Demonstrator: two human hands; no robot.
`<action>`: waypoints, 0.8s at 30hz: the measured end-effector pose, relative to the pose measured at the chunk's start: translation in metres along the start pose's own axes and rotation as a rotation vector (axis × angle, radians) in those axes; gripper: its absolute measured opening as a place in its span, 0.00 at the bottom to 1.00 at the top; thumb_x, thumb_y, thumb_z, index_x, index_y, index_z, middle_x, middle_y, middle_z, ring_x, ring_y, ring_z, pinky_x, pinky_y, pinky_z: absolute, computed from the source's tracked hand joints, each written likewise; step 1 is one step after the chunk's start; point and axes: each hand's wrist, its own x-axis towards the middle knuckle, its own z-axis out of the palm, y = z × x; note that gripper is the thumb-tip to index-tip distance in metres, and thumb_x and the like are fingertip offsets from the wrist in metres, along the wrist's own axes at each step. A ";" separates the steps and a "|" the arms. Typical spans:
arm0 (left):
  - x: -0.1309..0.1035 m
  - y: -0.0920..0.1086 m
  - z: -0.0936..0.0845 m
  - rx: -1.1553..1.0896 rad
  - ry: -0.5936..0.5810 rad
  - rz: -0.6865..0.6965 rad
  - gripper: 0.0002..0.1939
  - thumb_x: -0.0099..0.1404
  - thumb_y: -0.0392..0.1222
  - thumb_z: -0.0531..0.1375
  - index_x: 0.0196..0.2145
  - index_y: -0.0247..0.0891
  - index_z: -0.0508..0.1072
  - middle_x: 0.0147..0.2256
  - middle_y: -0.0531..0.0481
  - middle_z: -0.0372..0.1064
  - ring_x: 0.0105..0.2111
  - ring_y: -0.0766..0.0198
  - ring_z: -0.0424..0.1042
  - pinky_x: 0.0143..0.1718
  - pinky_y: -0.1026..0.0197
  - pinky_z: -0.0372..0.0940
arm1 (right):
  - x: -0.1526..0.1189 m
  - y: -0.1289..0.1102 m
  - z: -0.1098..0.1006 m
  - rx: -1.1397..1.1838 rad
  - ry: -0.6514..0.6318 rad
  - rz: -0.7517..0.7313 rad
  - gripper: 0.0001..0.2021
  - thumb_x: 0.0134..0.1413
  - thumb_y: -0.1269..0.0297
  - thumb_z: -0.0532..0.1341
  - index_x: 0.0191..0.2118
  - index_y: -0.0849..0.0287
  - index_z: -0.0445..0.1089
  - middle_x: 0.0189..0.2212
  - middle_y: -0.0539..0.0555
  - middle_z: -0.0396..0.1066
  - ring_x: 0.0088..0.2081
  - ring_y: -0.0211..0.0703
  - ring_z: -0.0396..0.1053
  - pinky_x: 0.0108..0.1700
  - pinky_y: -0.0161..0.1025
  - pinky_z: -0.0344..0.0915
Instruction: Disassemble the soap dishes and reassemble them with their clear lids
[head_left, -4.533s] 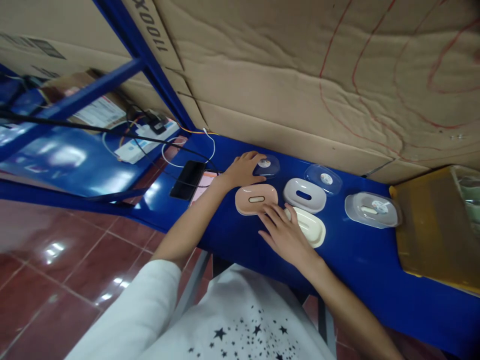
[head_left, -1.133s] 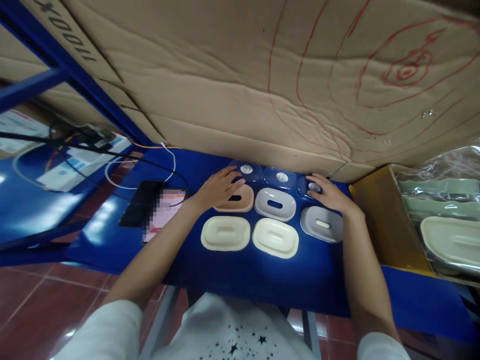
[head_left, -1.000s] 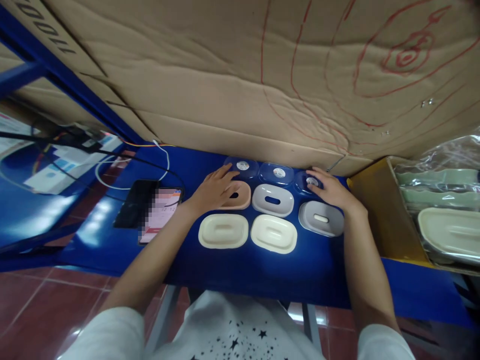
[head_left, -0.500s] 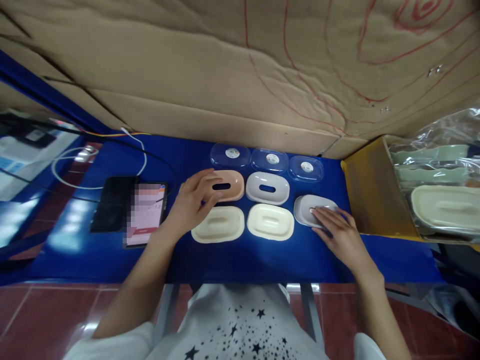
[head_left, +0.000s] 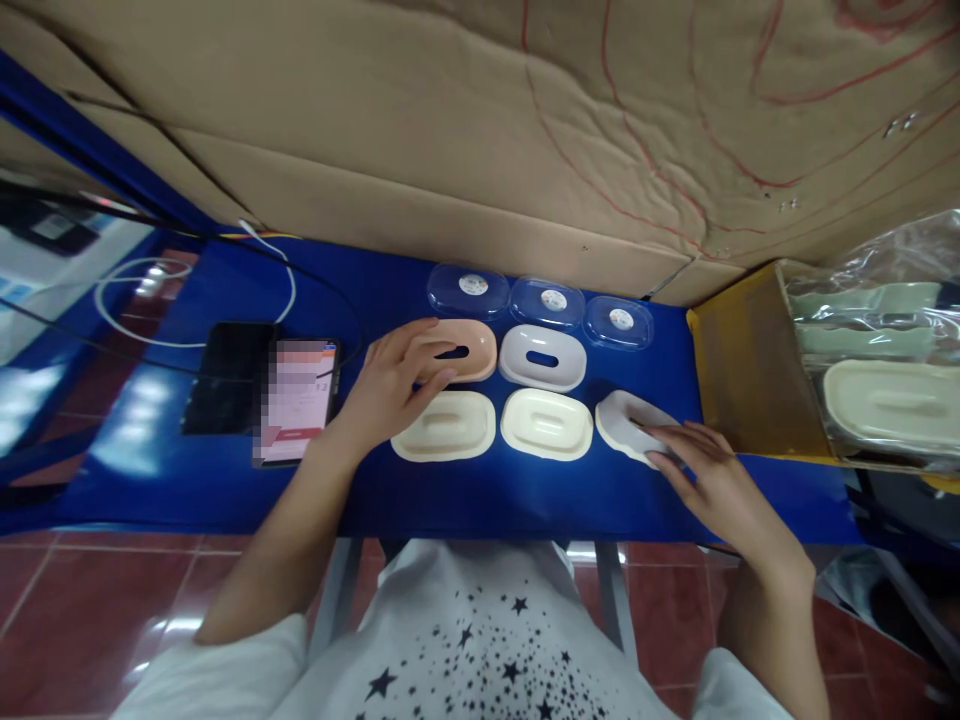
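My left hand (head_left: pixel 394 385) rests on the left side of an orange slotted tray (head_left: pixel 480 350), its fingers spread. My right hand (head_left: pixel 709 475) grips the right end of a grey slotted tray (head_left: pixel 630 415), which is tilted over a cream base (head_left: pixel 611 435). Between the hands lies a white slotted tray (head_left: pixel 542 357). Nearer me are two cream dishes, a left one (head_left: pixel 442 427) and a middle one (head_left: pixel 546 425), each with a raised ridge. Three clear lids with round stickers line the back: left (head_left: pixel 450 290), middle (head_left: pixel 529 300) and right (head_left: pixel 600 320).
On the left of the blue table (head_left: pixel 465 500) lie a phone with a lit screen (head_left: pixel 300 400), a black object (head_left: pixel 225 385) and a white cable (head_left: pixel 289 270). An open cardboard box (head_left: pixel 757 370) with wrapped pieces stands at right. Cardboard (head_left: pixel 375 120) rises behind.
The grey tray's right end has been lifted by my right hand, showing more of the cream base beneath. My left hand stays at the orange tray. The whole view has shifted slightly.
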 end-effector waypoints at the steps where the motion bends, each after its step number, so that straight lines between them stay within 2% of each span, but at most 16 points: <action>1: 0.000 0.000 0.000 0.002 -0.003 0.001 0.18 0.81 0.50 0.56 0.62 0.44 0.73 0.68 0.37 0.67 0.71 0.45 0.64 0.69 0.37 0.62 | 0.002 0.001 0.000 0.002 0.008 0.002 0.16 0.78 0.56 0.57 0.64 0.48 0.71 0.57 0.56 0.81 0.59 0.56 0.79 0.66 0.60 0.68; 9: 0.000 0.000 0.000 -0.003 -0.017 -0.003 0.19 0.81 0.51 0.56 0.62 0.43 0.73 0.68 0.37 0.67 0.72 0.44 0.64 0.69 0.37 0.60 | 0.000 0.016 0.013 0.019 -0.079 0.033 0.15 0.76 0.54 0.58 0.62 0.47 0.71 0.59 0.56 0.80 0.60 0.59 0.77 0.63 0.62 0.70; 14: 0.000 0.000 0.002 0.037 -0.056 0.018 0.18 0.81 0.50 0.56 0.62 0.44 0.73 0.68 0.38 0.69 0.71 0.43 0.64 0.66 0.36 0.60 | 0.001 0.022 0.002 -0.002 -0.068 0.018 0.14 0.77 0.53 0.58 0.62 0.46 0.70 0.58 0.55 0.79 0.59 0.57 0.77 0.63 0.61 0.67; 18: 0.001 0.001 0.002 0.037 -0.059 0.031 0.17 0.81 0.49 0.55 0.62 0.45 0.73 0.67 0.39 0.70 0.71 0.43 0.64 0.66 0.36 0.60 | 0.029 0.023 -0.003 -0.059 0.020 -0.028 0.13 0.76 0.55 0.58 0.59 0.49 0.71 0.57 0.57 0.80 0.59 0.58 0.76 0.67 0.62 0.62; 24: 0.002 -0.002 0.002 -0.001 -0.031 0.007 0.17 0.80 0.50 0.56 0.60 0.45 0.75 0.66 0.39 0.71 0.70 0.44 0.66 0.67 0.37 0.61 | 0.082 0.033 0.018 -0.057 0.025 -0.034 0.12 0.73 0.61 0.58 0.56 0.52 0.74 0.56 0.59 0.81 0.59 0.60 0.76 0.67 0.66 0.58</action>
